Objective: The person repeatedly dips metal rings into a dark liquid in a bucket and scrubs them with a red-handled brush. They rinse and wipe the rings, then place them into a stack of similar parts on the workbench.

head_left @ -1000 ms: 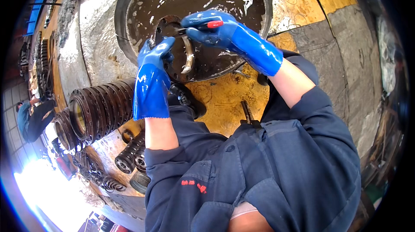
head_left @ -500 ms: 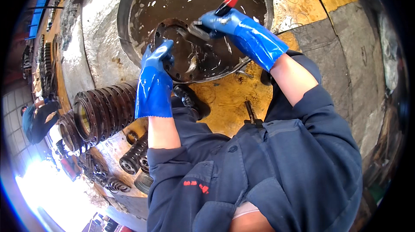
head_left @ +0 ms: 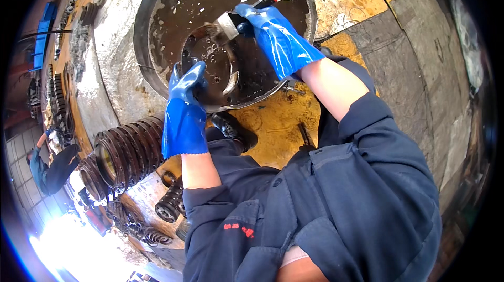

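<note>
A round dark basin (head_left: 140, 35) holds murky brown liquid with patches of foam. Inside it, a dark metal ring (head_left: 216, 81) with bolt holes sits tilted and wet, its lower part blending into the liquid. My left hand (head_left: 185, 111), in a blue rubber glove, is closed on the ring's near left edge. In my right hand (head_left: 273, 35), gloved alike, is a flat paintbrush (head_left: 229, 25) with a metal band and a black handle tipped red. Its bristles, blurred, meet the ring's far edge.
Left of my left forearm lies a row of dark metal rings (head_left: 131, 150). Nearer are a ribbed cylindrical part (head_left: 169, 204) and coil springs (head_left: 156, 236). Another person (head_left: 52, 169) bends at the far left. My shoe (head_left: 235, 129) stands by the basin on yellow, oily flooring.
My right hand has shifted slightly left and nearer, and the brush has turned, with its bristles now at the ring's far edge. My left hand still grips the ring, which is tilted differently.
</note>
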`<action>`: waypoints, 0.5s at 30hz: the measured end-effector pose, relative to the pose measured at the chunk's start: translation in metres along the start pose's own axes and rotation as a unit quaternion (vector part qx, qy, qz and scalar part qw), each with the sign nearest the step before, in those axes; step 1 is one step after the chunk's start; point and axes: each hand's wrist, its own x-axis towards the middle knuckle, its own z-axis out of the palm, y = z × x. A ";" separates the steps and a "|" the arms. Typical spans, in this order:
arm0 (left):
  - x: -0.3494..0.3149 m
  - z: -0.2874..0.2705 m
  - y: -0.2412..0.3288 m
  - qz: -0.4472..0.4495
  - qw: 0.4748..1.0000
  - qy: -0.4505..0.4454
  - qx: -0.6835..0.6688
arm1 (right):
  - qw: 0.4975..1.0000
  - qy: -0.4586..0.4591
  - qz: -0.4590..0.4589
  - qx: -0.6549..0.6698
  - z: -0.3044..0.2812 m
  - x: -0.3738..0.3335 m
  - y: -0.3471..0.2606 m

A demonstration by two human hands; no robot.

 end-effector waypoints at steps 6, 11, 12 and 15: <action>0.003 0.014 0.004 0.049 0.997 0.055 -0.007 | 0.998 0.009 0.052 -0.030 -0.012 -0.011 0.037; 0.020 0.010 -0.015 -0.004 0.996 0.084 -0.010 | 0.994 -0.016 0.065 -0.085 0.002 -0.023 0.009; 0.025 0.012 -0.016 -0.025 0.996 0.088 0.003 | 0.996 -0.007 0.051 -0.076 0.000 -0.008 0.025; 0.039 0.003 -0.029 -0.031 0.991 0.125 0.039 | 0.996 -0.034 0.041 0.071 0.017 -0.001 0.022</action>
